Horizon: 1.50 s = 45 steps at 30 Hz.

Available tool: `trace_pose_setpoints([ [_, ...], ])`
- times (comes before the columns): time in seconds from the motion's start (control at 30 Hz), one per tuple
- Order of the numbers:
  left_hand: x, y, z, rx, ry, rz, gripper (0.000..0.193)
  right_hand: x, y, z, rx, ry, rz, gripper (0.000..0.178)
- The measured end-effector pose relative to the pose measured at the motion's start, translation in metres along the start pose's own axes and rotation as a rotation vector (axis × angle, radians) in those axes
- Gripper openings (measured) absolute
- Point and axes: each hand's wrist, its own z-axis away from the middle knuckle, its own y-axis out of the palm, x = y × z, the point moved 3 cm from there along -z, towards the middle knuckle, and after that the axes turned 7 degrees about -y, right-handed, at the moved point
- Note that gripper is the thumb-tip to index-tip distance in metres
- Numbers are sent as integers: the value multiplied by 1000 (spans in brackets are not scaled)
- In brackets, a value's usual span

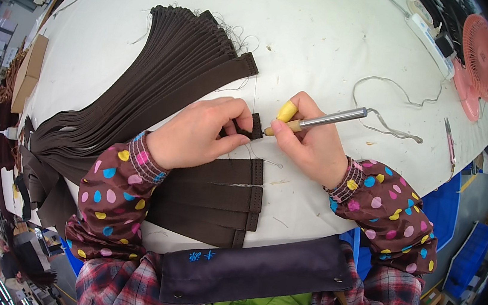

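Note:
My left hand (195, 130) pinches a dark brown fabric strap near its stitched end (257, 126). My right hand (319, 152) grips a slim pen-shaped tool (338, 116) with a metal barrel and a cord at its back. The tool's tip meets or almost meets the strap end; I cannot tell which. A yellow finger cover (287, 111) sits on one right finger. Beyond my left hand, a fanned stack of brown straps (162, 77) has loose threads at its ends. More brown straps (208, 199) lie side by side nearer to me, partly under my left forearm.
All this lies on a white-covered table (311, 39). At the far right stand a pink fan (483, 59) and a white power strip (431, 44). Small thread snips (450, 142) lie near the right edge. Blue bins (468, 259) stand beyond it.

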Motion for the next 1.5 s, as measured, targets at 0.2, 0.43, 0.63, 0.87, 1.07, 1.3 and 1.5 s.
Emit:
trace_pose_setpoints([
  [0.2, -8, -5, -18, 95, 55, -146, 16, -2, -3, 1, -34, 28, -83, 19],
  [0.43, 2, -5, -36, 368, -50, 1, 9, -1, -3, 1, 10, 48, -77, 19],
  [0.63, 6, -5, -32, 322, -53, 69, 8, -4, -1, 0, 6, -10, -51, 20],
  [0.87, 6, -4, -29, 258, -60, 88, 8, -2, 0, -1, 6, -8, -27, 20],
  [1.07, 6, -4, -29, 261, -58, 81, 8, -2, 0, 0, 13, -4, -14, 21],
  [1.3, 7, -4, -28, 255, -59, 85, 8, -1, 1, -1, 12, -1, 7, 21],
  [1.5, 8, -5, -26, 229, -53, 97, 8, 1, 1, 0, -2, 3, -15, 20],
])
